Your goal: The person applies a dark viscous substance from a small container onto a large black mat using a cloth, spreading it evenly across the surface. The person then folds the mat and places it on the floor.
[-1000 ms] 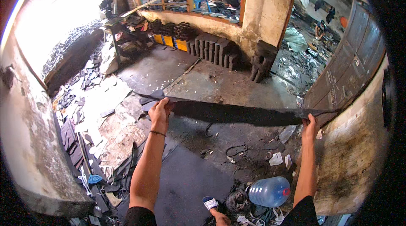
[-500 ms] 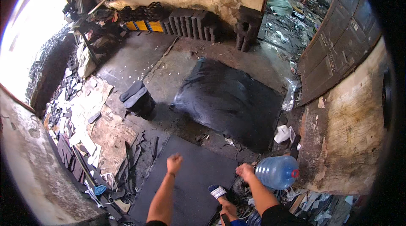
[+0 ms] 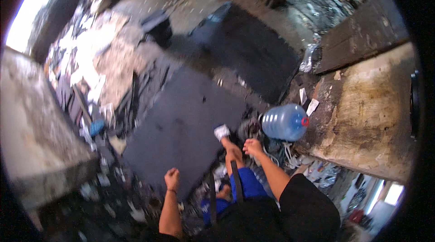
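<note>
My left hand (image 3: 171, 179), its fingers curled in and nothing visible in them, is over the lower edge of a flat dark sheet (image 3: 186, 106) on the floor. My right hand (image 3: 252, 147) is also closed, with no object showing in it. It is just below and left of a large clear blue water bottle (image 3: 283, 123) with a red-ringed neck, lying on its side and apart from the hand. My foot in a white-strapped sandal (image 3: 221, 132) rests by the near sheet's right edge. Farther off, a second black sheet (image 3: 253, 45) is spread on the floor.
A dark block-like stack (image 3: 157, 28) stands left of the far sheet. Scraps and pale paper (image 3: 99, 60) litter the left side. A low pale wall (image 3: 41, 119) is at the left edge; a stained board (image 3: 371, 106) and wooden door (image 3: 362, 29) are on the right.
The view has tipped down toward my body, so everything sits higher in it. Both hands have drawn back toward me. The far black sheet, bulging before, looks flatter now.
</note>
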{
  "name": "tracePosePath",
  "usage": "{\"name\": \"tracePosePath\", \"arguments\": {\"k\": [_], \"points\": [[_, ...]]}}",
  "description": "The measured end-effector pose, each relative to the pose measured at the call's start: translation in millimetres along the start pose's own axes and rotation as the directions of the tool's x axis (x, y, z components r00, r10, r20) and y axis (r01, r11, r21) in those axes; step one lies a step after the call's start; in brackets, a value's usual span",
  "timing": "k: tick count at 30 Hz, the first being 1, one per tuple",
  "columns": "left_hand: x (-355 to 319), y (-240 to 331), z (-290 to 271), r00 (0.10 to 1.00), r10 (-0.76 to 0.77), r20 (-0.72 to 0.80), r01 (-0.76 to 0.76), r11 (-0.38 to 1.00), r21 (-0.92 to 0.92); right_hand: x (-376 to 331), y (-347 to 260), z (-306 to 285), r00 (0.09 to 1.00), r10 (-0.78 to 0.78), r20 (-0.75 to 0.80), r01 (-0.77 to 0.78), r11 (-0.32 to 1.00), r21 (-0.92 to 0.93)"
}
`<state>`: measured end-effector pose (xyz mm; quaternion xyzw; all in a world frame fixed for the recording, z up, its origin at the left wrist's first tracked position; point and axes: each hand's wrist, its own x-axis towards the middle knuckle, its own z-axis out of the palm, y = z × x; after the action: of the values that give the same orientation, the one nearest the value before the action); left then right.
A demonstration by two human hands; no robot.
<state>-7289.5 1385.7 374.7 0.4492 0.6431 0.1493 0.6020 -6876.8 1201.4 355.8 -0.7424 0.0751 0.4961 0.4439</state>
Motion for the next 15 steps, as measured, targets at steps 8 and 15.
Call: {"name": "tracePosePath", "arguments": {"k": [8, 15], "points": [[-194.6, -175.4, -78.6, 0.811, -0.495, -0.312, 0.446, 0.868, -0.219, -73.7, 127.6, -53.4, 0.958, 0.247, -0.143, -0.286, 0.806, -0.519], [-280.2, -290.4, -61.0, 0.658, -0.689, -0.303, 0.482, 0.695, -0.533, 29.8, 136.1, -9.0, 0.918, -0.306, 0.251, 0.344, 0.302, -0.889]]}}
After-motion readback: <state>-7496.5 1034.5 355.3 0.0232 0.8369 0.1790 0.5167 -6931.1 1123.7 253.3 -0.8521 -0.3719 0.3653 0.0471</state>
